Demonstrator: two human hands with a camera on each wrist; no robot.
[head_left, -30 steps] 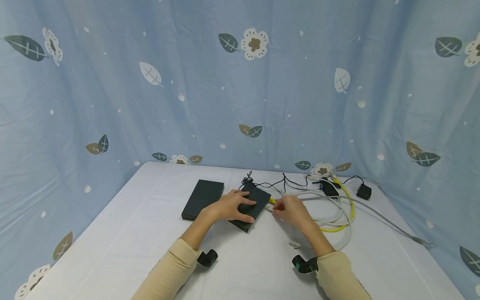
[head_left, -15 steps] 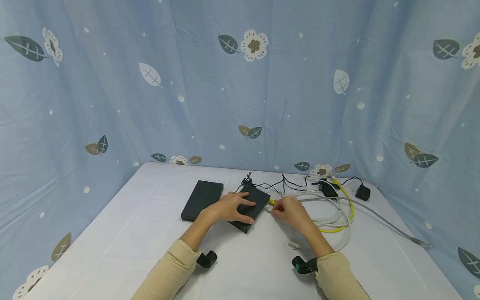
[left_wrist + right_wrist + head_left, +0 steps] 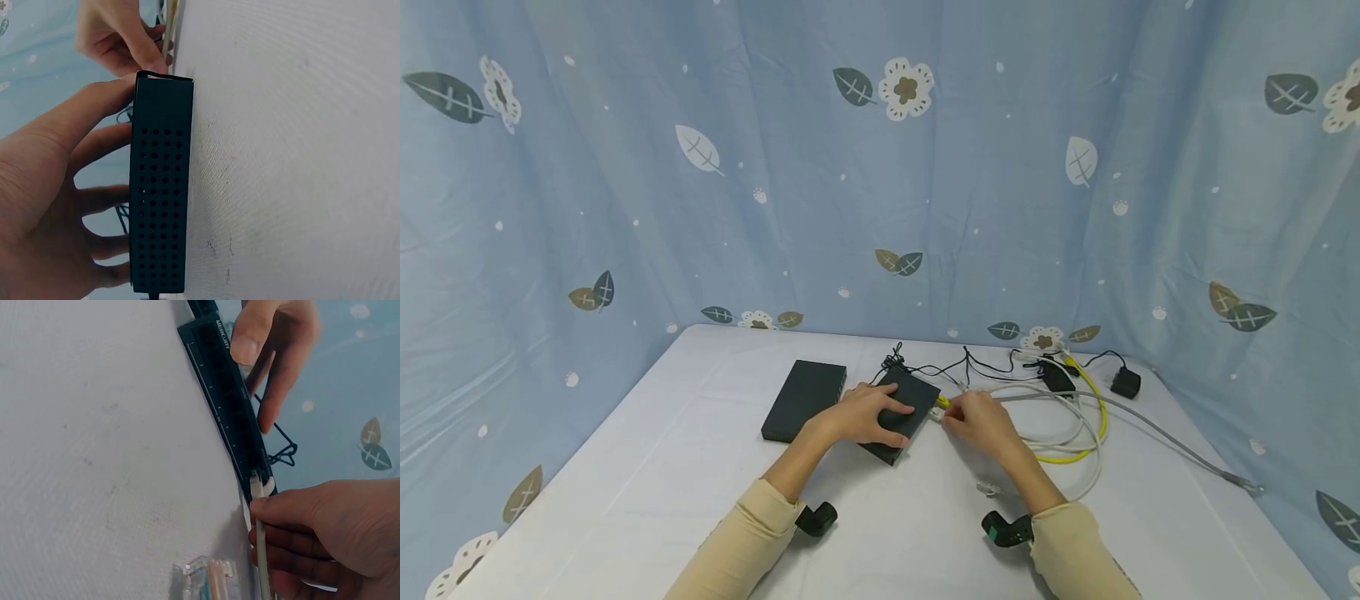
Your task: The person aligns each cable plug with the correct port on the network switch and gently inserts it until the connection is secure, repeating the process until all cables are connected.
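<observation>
A black network switch (image 3: 913,392) lies on the white table with my left hand (image 3: 859,414) spread over its top. In the left wrist view its vented side (image 3: 161,187) faces the camera, thumb and fingers resting on the upper face. My right hand (image 3: 981,419) pinches a pale network cable (image 3: 261,550) just behind its plug (image 3: 255,482). That plug is at the end port of the row in the right wrist view; my fingertips partly cover it. A yellow cable (image 3: 942,402) runs from the switch's far end, beside my right fingers.
A second black box (image 3: 805,402) lies left of the switch. Coiled white and yellow cable (image 3: 1103,417), a grey cable (image 3: 1180,448) and black power adapters (image 3: 1126,383) spread to the right. A loose clear plug (image 3: 987,489) lies near my right wrist.
Both hands stay almost in place, the left on the switch and the right at the port with the cable. Only a slight shift of the head view shows.
</observation>
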